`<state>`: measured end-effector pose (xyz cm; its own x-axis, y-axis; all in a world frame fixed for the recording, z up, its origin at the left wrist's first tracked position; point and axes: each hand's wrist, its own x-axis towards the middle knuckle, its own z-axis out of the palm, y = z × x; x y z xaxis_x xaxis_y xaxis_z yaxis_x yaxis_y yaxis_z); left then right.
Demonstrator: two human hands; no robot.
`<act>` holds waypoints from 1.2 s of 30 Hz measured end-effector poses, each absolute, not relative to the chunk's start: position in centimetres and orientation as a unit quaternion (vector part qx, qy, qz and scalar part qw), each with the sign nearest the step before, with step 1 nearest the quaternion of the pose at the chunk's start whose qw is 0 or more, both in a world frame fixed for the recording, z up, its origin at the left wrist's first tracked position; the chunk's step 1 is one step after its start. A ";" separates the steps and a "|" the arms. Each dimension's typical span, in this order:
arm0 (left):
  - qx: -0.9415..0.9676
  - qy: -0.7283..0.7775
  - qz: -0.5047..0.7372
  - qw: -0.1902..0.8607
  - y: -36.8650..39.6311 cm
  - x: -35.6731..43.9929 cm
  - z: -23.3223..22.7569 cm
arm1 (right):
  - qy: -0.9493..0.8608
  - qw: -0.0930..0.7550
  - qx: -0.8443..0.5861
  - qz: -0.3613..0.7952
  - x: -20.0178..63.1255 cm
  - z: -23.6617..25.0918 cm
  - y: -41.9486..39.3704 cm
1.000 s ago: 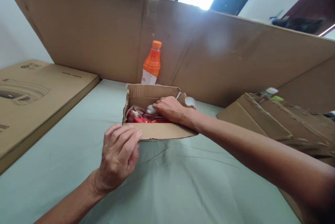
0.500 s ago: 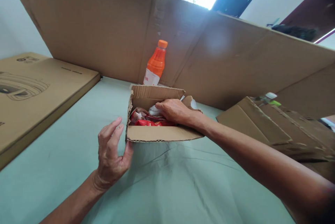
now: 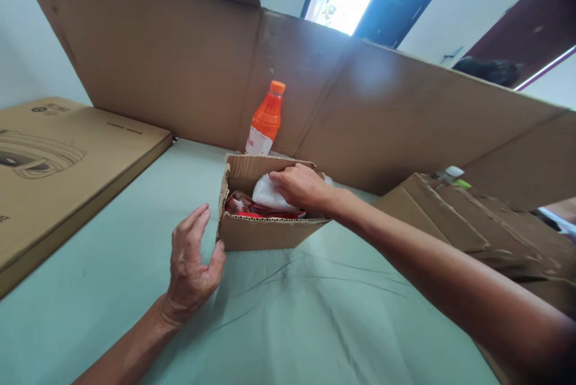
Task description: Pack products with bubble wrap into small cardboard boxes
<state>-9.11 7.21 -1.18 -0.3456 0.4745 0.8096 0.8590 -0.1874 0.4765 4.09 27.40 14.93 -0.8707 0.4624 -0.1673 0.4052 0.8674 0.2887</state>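
Note:
A small open cardboard box (image 3: 265, 235) stands on the pale green tabletop in the middle of the view. My right hand (image 3: 301, 187) reaches into it, fingers closed on a white, translucent plastic-wrapped bundle (image 3: 269, 192) that shows above the contents. Red packets (image 3: 252, 213) lie lower in the box, partly covered by the bundle and the front wall. Just left of the box, my left hand (image 3: 194, 259) is open, fingers spread, its thumb close to the box's left front corner; I cannot tell whether it touches.
Behind the box an orange drink bottle (image 3: 266, 118) stands near a tall cardboard partition (image 3: 180, 61). A large flat printed carton (image 3: 85, 163) lies at left. At right is another cardboard box (image 3: 450, 211) with a white-capped bottle (image 3: 451, 174) at its top.
The white bundle has risen higher in the box with my right hand. The box's front side now shows more upright. My left hand has barely moved.

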 end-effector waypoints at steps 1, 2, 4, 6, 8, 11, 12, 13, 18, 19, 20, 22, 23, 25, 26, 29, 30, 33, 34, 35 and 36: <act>-0.544 -0.613 -0.546 0.174 7.3 -9.1 -1.3 | 0.959 0.118 0.209 0.151 3.9 14.3 27.4; -0.546 -0.612 -0.546 0.170 7.3 -9.1 -1.3 | 0.959 0.111 0.193 0.176 3.8 13.9 27.4; -0.550 -0.610 -0.546 0.166 7.3 -9.1 -1.4 | 0.956 0.080 0.176 0.223 3.8 13.7 27.3; -0.554 -0.609 -0.544 0.162 7.2 -9.0 -1.5 | 0.947 0.058 0.192 0.251 3.8 14.0 27.2; -0.558 -0.606 -0.544 0.159 7.1 -9.0 -1.5 | 0.945 0.080 0.212 0.237 3.7 14.4 27.1; -0.560 -0.604 -0.547 0.152 7.0 -8.9 -1.4 | 0.955 0.144 0.193 0.175 3.6 14.6 27.1; -0.559 -0.604 -0.548 0.149 6.9 -8.8 -1.4 | 0.958 0.158 0.180 0.155 3.5 14.5 27.2; -0.559 -0.603 -0.550 0.147 6.9 -8.8 -1.3 | 0.961 0.170 0.170 0.136 3.5 14.4 27.2; -0.553 -0.609 -0.554 0.126 6.9 -8.7 -1.2 | 0.953 0.241 0.181 0.014 2.5 13.7 28.1; -0.552 -0.611 -0.553 0.125 6.9 -8.7 -1.2 | 0.950 0.252 0.185 -0.003 2.2 13.6 28.3; -0.552 -0.613 -0.552 0.123 7.0 -8.8 -1.2 | 0.947 0.263 0.187 -0.014 2.0 13.6 28.4; -0.549 -0.615 -0.553 0.120 7.0 -8.8 -1.1 | 0.943 0.274 0.187 -0.027 1.9 13.9 28.4; -0.547 -0.616 -0.554 0.118 7.0 -8.8 -1.1 | 0.944 0.270 0.189 -0.025 2.0 14.2 28.2; -0.541 -0.620 -0.557 0.112 7.0 -8.9 -1.0 | 0.948 0.244 0.204 -0.001 2.5 14.9 27.8; -0.538 -0.622 -0.558 0.109 6.9 -8.9 -0.9 | 0.950 0.233 0.209 0.012 2.8 15.2 27.6; -0.533 -0.627 -0.560 0.097 6.8 -8.9 -0.9 | 0.950 0.237 0.202 -0.002 3.2 15.4 27.4; -0.532 -0.628 -0.560 0.093 6.8 -8.9 -0.9 | 0.949 0.248 0.192 -0.026 3.2 15.1 27.6; -0.533 -0.632 -0.556 0.087 6.9 -9.0 -1.4 | 0.946 0.268 0.170 -0.071 2.8 14.1 28.1; -0.534 -0.634 -0.552 0.087 7.0 -9.0 -1.6 | 0.948 0.263 0.167 -0.066 2.8 13.9 28.2; -0.536 -0.635 -0.549 0.087 7.0 -9.0 -1.7 | 0.953 0.248 0.166 -0.049 2.9 13.8 28.1; -0.538 -0.635 -0.547 0.088 7.1 -9.1 -1.9 | 0.960 0.221 0.168 -0.019 3.1 14.0 28.0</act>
<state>-9.08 7.12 -1.88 -0.4050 0.5881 0.7001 0.7803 -0.1769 0.5999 3.14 28.02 13.95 -0.8457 0.3146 -0.4311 0.3313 0.9428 0.0380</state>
